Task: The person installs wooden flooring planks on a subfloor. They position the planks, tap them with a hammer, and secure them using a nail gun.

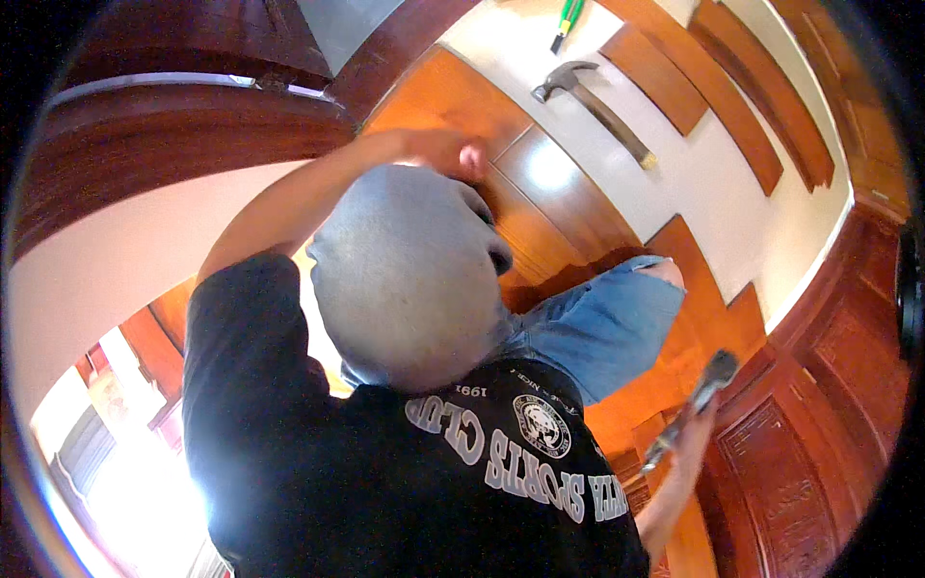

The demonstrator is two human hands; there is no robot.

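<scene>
My left arm bends across the upper left, and my left hand (451, 157) is low over a glossy orange-brown wooden panel (549, 207). Motion smears its fingers, so I cannot tell whether it holds anything. At the lower right, my right hand (692, 433) is closed around a slim tool (710, 383) with a metallic grey body and a dark, blunt end; its exact kind is unclear. Beyond the panel lies a claw hammer (602, 118) with a wooden handle. A large rounded grey form (409, 279), apparently my raised knee, hides part of the panel.
Several brown boards (655, 77) lie on the pale floor (708, 207) at the far right. A green-handled tool (568, 21) rests near the top edge. Dark carved wooden panelling (790, 472) stands at the right, and dark red wooden furniture (183, 135) at the upper left.
</scene>
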